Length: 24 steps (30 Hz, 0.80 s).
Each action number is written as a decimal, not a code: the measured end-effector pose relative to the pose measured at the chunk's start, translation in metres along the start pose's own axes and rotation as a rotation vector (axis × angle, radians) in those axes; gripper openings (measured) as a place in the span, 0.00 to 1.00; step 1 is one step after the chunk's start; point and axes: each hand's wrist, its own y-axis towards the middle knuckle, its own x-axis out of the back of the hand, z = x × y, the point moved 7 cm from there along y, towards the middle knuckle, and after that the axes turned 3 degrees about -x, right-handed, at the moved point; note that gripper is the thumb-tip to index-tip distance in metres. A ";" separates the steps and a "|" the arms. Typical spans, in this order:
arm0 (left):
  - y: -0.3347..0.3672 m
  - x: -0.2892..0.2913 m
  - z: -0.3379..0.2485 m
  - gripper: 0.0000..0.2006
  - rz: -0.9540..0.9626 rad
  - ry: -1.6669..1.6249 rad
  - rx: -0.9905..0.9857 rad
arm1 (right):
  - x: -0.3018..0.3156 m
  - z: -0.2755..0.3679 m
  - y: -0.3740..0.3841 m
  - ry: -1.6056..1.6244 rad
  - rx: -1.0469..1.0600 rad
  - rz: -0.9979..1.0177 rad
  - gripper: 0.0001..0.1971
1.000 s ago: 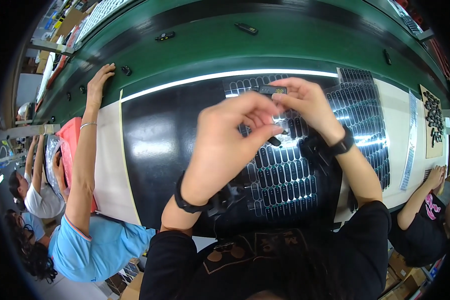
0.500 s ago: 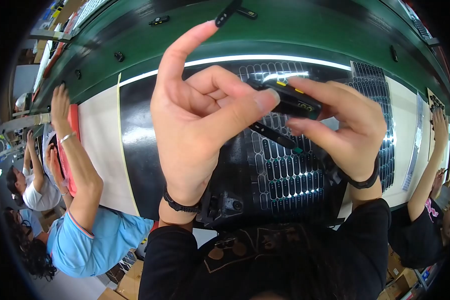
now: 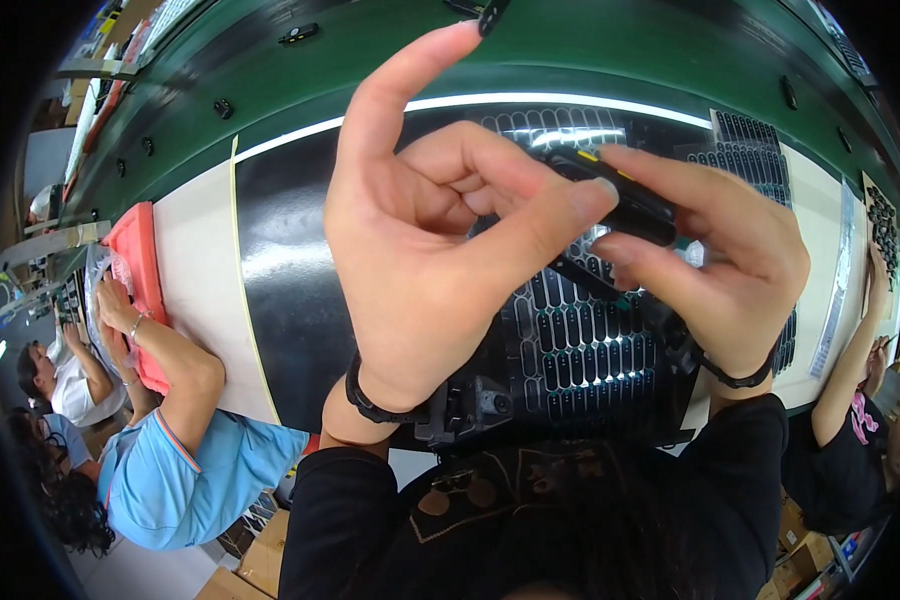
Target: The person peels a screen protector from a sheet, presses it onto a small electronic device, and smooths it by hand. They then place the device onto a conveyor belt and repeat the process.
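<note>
A small black oblong device [image 3: 642, 212] with a yellow tab on its upper edge is held between my two hands. My right hand [image 3: 735, 235] grips its right end between thumb and fingers. At the left end, my left hand [image 3: 420, 255] pinches with thumb and a curled finger. The left index finger is raised away, and a thin black strip [image 3: 491, 15] clings to its tip. Below the device is a narrow dark strip [image 3: 585, 276], partly hidden by it. Under my hands lies a clear sheet of dark oval stickers [image 3: 595, 350].
A black mat [image 3: 290, 290] covers the bench. Beyond runs a green conveyor belt [image 3: 570, 55] carrying several black devices [image 3: 298, 34]. More sticker sheets [image 3: 745, 140] lie at right. A co-worker in blue [image 3: 195, 480] works at a red tray [image 3: 142, 245]; another person's arm [image 3: 855, 340] reaches in at right.
Both my hands have shifted right with the device, which has turned so its printed face no longer shows. The blue-shirted co-worker's raised hand has come down to the red tray.
</note>
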 end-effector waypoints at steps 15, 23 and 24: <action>0.004 0.007 0.000 0.33 0.095 -0.019 0.030 | 0.000 -0.007 -0.001 0.223 -0.150 0.064 0.21; 0.002 0.006 0.006 0.31 0.141 0.042 0.001 | 0.001 -0.004 -0.004 0.161 -0.083 0.104 0.21; 0.002 0.006 0.007 0.31 0.147 0.046 0.000 | 0.002 -0.003 -0.004 0.142 -0.080 0.112 0.21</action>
